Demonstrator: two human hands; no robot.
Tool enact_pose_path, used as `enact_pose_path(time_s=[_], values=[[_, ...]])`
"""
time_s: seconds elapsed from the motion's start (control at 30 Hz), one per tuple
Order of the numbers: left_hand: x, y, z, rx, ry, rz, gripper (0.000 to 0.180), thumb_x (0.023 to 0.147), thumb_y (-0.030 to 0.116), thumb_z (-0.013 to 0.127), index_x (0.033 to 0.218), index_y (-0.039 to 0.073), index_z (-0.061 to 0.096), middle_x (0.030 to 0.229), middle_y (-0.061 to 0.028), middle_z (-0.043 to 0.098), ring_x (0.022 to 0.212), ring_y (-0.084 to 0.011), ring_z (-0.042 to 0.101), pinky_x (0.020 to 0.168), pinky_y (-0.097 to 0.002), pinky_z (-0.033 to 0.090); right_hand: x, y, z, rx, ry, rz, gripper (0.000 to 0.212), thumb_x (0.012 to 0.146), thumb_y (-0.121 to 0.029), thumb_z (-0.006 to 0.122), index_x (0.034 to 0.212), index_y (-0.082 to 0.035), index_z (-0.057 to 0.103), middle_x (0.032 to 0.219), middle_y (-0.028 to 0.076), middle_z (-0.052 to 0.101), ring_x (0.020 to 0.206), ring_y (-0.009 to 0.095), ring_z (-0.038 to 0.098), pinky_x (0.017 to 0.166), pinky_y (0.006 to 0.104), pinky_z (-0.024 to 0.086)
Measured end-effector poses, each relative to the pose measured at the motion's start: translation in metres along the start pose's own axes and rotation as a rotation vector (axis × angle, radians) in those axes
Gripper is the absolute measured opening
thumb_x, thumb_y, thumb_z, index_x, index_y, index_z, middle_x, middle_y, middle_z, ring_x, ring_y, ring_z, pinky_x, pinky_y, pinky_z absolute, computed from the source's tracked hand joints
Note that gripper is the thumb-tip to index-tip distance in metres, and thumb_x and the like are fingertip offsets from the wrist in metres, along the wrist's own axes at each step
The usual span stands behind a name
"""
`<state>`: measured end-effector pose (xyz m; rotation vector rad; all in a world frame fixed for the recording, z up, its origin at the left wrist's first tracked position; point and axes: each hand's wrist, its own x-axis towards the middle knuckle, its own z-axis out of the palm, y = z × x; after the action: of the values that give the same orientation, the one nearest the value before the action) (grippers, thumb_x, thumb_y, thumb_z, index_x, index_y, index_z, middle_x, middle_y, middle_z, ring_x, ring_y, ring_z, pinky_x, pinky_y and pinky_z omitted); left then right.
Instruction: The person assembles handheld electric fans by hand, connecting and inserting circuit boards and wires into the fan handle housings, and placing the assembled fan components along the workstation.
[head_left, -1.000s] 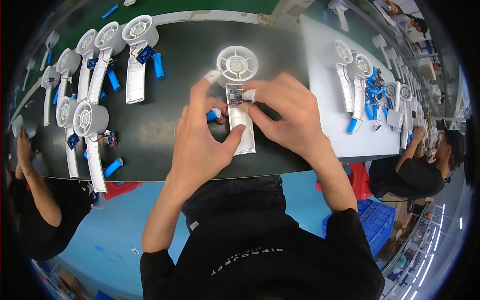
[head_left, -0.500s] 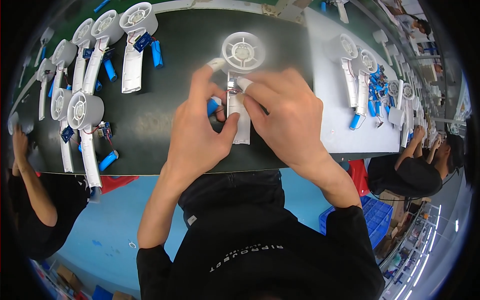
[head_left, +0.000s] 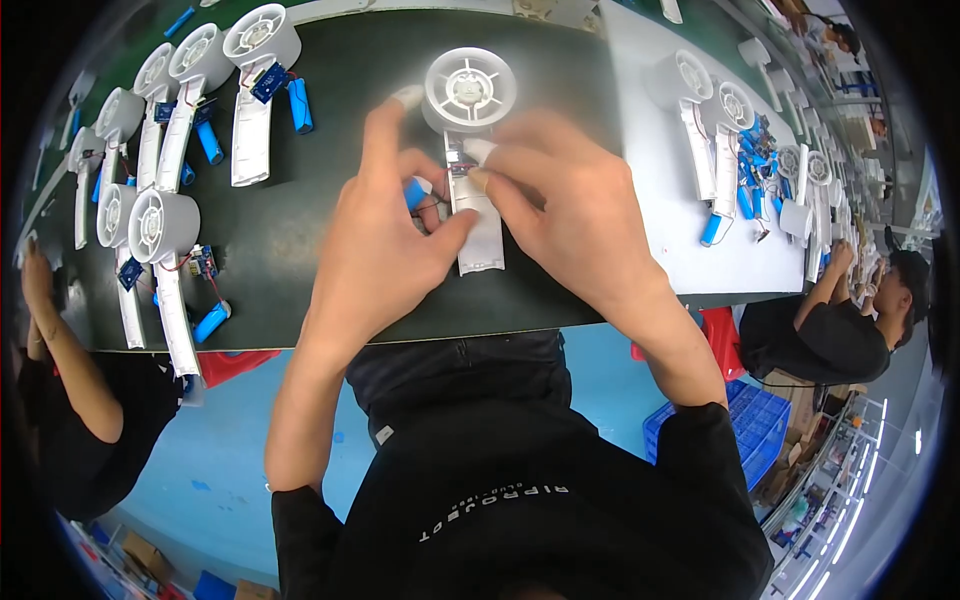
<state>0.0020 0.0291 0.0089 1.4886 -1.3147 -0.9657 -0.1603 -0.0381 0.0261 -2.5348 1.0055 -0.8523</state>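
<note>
At the left of the dark green desk (head_left: 290,270), white plastic fan units (head_left: 163,228) are laid out. A blue cylindrical cell (head_left: 413,194) is held in the grip of the left hand (head_left: 375,255). Between the hands, a white spoked-head plastic fan (head_left: 469,90) is laid flat; its handle (head_left: 482,245) is touched by the right hand (head_left: 575,205), though whether anything is pinched in that grip cannot be told
</note>
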Motion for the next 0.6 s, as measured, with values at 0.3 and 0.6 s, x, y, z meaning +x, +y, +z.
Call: enact_pose_path(time_s=[0.3, 0.6], values=[[0.003, 0.002, -0.001, 0.051, -0.029, 0.034, 0.084, 0.079, -0.007, 0.069, 0.148, 0.002, 0.023, 0.084, -0.0043, 0.06, 0.071, -0.0083, 0.055, 0.067, -0.0217, 0.046, -0.001, 0.011, 0.003, -0.064, -0.009, -0.094, 0.009, 0.077, -0.006, 0.073, 0.085, -0.005, 0.071, 0.094, 0.006, 0.066, 0.075, 0.028, 0.065, 0.062, 0.0371, 0.052], [0.039, -0.006, -0.016, -0.245, -0.101, -0.195, 0.066, 0.088, 0.0, 0.063, 0.144, -0.006, 0.028, 0.092, -0.013, 0.069, 0.083, -0.0158, 0.065, 0.073, -0.0273, 0.052, -0.002, 0.021, 0.006, 0.103, -0.024, -0.062, 0.012, 0.079, -0.009, 0.075, 0.089, -0.005, 0.073, 0.092, 0.007, 0.067, 0.075, 0.026, 0.066, 0.063, 0.0353, 0.052]])
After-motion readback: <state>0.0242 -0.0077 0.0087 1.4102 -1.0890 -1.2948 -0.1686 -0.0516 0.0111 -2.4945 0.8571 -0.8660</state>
